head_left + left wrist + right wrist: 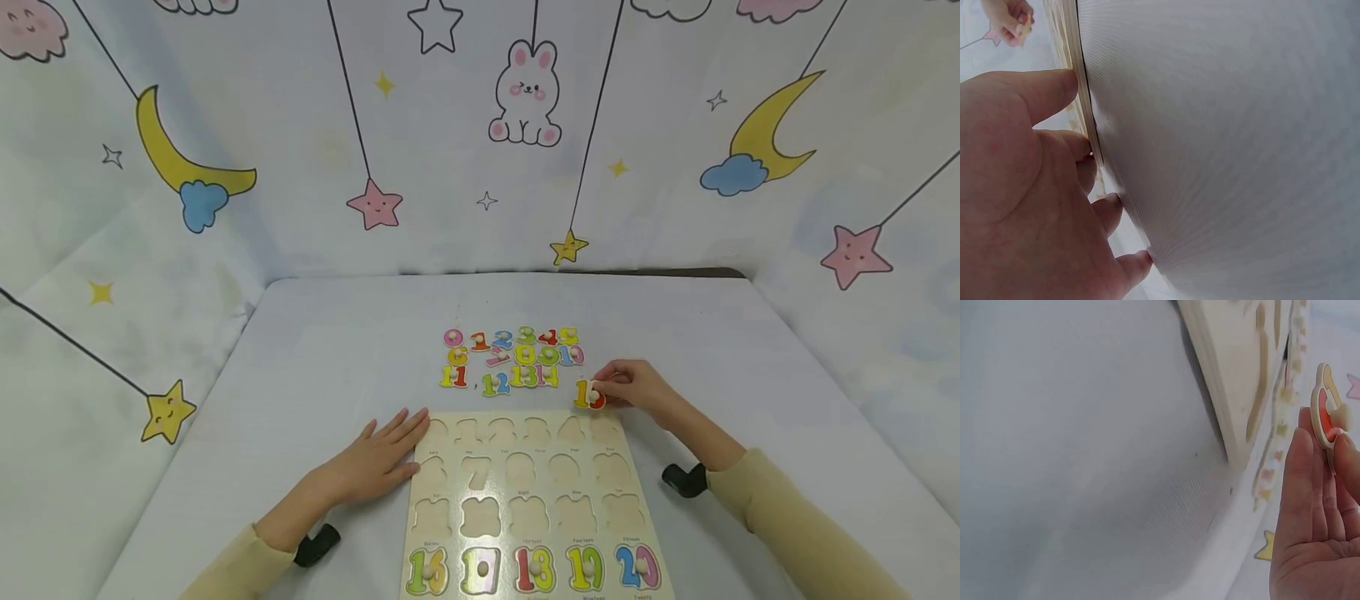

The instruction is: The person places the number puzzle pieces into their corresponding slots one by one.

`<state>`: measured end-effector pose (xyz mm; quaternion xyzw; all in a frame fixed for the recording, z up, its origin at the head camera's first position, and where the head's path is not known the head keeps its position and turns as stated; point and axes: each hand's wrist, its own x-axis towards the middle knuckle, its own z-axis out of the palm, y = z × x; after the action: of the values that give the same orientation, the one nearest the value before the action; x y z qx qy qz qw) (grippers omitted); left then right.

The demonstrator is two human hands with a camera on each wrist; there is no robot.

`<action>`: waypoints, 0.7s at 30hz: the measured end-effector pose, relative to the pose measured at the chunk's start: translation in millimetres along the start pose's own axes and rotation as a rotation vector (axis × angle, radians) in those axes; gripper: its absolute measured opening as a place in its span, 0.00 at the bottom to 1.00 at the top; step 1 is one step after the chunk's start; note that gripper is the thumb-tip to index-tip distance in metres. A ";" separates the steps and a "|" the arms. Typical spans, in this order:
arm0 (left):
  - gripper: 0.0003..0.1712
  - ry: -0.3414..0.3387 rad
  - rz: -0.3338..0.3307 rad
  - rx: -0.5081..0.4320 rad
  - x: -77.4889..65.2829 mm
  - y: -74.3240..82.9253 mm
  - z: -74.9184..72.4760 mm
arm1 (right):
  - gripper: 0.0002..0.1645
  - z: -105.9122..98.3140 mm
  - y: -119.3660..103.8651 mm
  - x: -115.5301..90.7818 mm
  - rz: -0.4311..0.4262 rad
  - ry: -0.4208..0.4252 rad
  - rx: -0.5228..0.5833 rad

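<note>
My right hand (636, 388) pinches a wooden number 15 puzzle piece (588, 395) just past the far right corner of the puzzle board. In the right wrist view the piece (1326, 409) is seen edge-on, with its pale knob by the thumb. My left hand (378, 458) lies with fingers extended against the left edge of the wooden number board (495, 454); in the left wrist view the thumb and fingertips touch that edge (1088, 94). The board's nearest row holds the pieces 16, 17, 18, 19 and 20 (637, 568), while the three farther rows show bare recesses.
Beyond the board, loose number pieces 0 to 14 (525, 356) lie in three rows on the white-covered table (315, 358). A patterned cloth (450, 142) with moons, stars and a bunny stands behind. Black straps (684, 481) sit at both wrists.
</note>
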<state>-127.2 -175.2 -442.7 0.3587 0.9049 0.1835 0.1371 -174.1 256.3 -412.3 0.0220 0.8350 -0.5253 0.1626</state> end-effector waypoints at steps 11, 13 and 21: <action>0.36 -0.003 -0.008 0.000 1.0 0.7 -2.0 | 0.14 0.7 16.2 -58.0 -0.021 -0.115 -0.037; 0.37 -0.004 -0.006 -0.001 0.9 0.5 -1.6 | 0.14 2.4 20.4 -67.9 -0.019 -0.147 -0.042; 0.37 -0.003 0.000 0.002 0.4 0.0 -0.3 | 0.13 12.8 31.8 -98.5 -0.008 -0.242 -0.043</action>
<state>-127.6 -175.0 -442.4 0.3592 0.9049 0.1819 0.1383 -71.2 272.4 -416.0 -0.0481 0.8204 -0.5066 0.2605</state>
